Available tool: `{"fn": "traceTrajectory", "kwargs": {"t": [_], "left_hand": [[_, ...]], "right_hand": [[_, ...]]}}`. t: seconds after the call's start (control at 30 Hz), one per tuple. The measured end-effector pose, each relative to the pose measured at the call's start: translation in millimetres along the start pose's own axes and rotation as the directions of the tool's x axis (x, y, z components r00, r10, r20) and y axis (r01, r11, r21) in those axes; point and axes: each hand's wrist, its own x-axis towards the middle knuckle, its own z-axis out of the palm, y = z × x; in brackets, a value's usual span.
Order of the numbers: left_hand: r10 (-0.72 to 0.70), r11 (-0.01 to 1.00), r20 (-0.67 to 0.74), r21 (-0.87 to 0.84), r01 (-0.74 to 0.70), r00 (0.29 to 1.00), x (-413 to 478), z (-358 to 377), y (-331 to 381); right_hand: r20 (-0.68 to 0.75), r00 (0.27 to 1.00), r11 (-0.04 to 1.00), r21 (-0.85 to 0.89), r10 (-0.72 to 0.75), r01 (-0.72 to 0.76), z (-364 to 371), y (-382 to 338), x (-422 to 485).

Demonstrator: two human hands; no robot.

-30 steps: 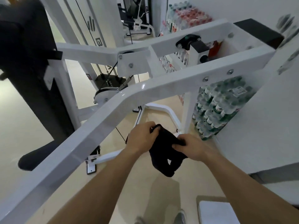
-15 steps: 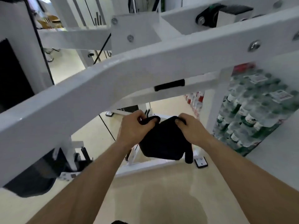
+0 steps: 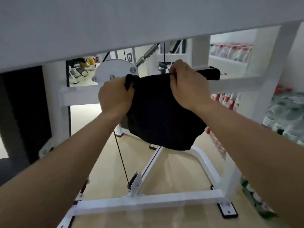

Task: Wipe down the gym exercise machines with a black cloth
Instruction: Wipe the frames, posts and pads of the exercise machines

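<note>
The black cloth (image 3: 162,112) has risen and spread wider — left hand (image 3: 115,96) and right hand (image 3: 187,84) each grasp a top corner, holding it before the white machine frame's (image 3: 238,81) crossbar.

Between left hand (image 3: 115,96) and right hand (image 3: 187,86) hung the cloth (image 3: 161,116), below top beam (image 3: 131,22), above base bar (image 3: 148,202); bottle packs (image 3: 286,116) stood far right

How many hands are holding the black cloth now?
2: the left hand grips the cloth at its upper left corner, the right hand pinches its upper right edge.
</note>
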Motion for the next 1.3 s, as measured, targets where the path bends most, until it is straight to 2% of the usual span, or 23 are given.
{"fn": "traceTrajectory", "kwargs": {"t": [0.07,0.1,0.23,0.3,0.4,0.47,0.53,0.57,0.67,0.77,0.93,1.03,1.1,1.17,1.3], "left_hand": [[-0.007,1.000,-0.100,0.030,0.010,0.995,21,4,-7],[-0.014,1.000,-0.135,0.011,0.016,0.991,29,6,-12],[0.021,0.992,-0.209,-0.115,-0.046,0.978,37,12,-25],[0.162,0.980,-0.218,-0.076,-0.182,0.962,31,13,-33],[0.469,0.883,-0.136,0.090,-0.460,0.873,27,14,-47],[0.597,0.798,-0.076,0.157,-0.581,0.799,26,15,-58],[0.658,0.739,-0.046,0.230,-0.633,0.752,21,14,-75],[0.650,0.730,-0.012,0.287,-0.620,0.760,17,12,-86],[0.530,0.727,0.092,0.462,-0.508,0.843,12,-2,-125],[0.446,0.691,0.089,0.598,-0.406,0.891,12,-24,-159],[0.318,0.704,0.074,0.650,-0.288,0.945,8,-52,-193],[0.405,0.716,0.081,0.591,-0.371,0.911,9,-42,-175],[0.466,0.780,0.069,0.438,-0.446,0.882,5,-27,-145],[0.450,0.848,0.030,0.299,-0.438,0.893,-2,-10,-110],[0.523,0.831,0.001,0.221,-0.510,0.853,-9,32,-54]], "right_hand": [[-0.047,0.993,0.989,-0.112,-0.104,0.098,13,-11,26],[-0.023,0.992,0.983,-0.138,-0.123,0.118,21,-15,36],[0.137,0.989,0.986,-0.147,-0.058,0.078,52,-9,46],[0.123,0.989,0.985,-0.141,-0.079,0.097,65,-8,32],[0.004,0.993,0.961,-0.251,-0.120,0.117,75,-15,13],[0.001,0.994,0.948,-0.301,-0.111,0.106,80,-26,5],[0.010,0.994,0.960,-0.258,-0.112,0.111,90,-40,-1],[0.017,0.991,0.961,-0.242,-0.136,0.136,97,-49,-2],[0.042,0.976,0.948,-0.234,-0.214,0.218,120,-82,0],[0.096,0.954,0.926,-0.229,-0.285,0.300,141,-122,13],[0.163,0.897,0.866,-0.236,-0.412,0.440,161,-162,23],[0.143,0.893,0.861,-0.238,-0.428,0.450,155,-147,20],[0.104,0.905,0.878,-0.220,-0.412,0.425,145,-119,14],[0.054,0.923,0.896,-0.228,-0.380,0.382,130,-81,7],[0.065,0.958,0.908,-0.307,-0.280,0.286,90,-12,-5]]}}
